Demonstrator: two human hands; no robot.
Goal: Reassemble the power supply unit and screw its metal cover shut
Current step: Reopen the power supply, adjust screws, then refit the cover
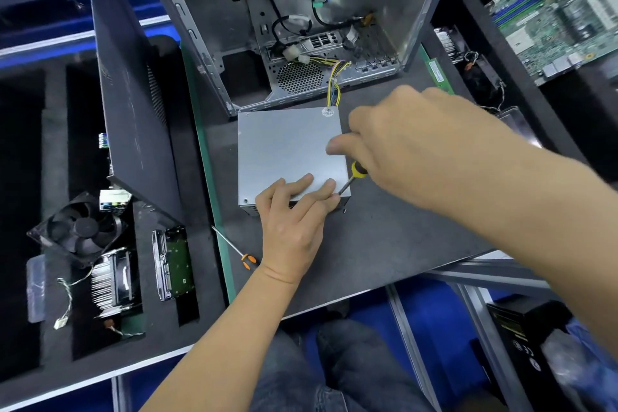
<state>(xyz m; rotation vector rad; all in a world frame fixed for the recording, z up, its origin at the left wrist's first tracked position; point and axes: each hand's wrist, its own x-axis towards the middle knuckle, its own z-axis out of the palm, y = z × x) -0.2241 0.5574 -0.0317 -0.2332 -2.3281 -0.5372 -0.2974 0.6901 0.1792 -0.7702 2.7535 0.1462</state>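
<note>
The grey metal power supply unit [284,150] lies flat on the dark mat, its cover on top and its yellow and blue wires [335,85] running back into the case. My left hand [294,227] rests on the cover's near right corner with straight fingers pressing down. My right hand [411,147] grips a yellow and black screwdriver [353,176], its tip angled down at the near right corner beside my left fingertips. A small dark screw [344,210] lies on the mat just below that corner.
An open computer case [301,27] stands behind the unit. A second, orange-handled screwdriver [234,247] lies at the mat's left edge. A black side panel [133,94], fan [78,227], heatsink [112,281] and hard drive [172,264] sit left. A motherboard [561,10] is far right.
</note>
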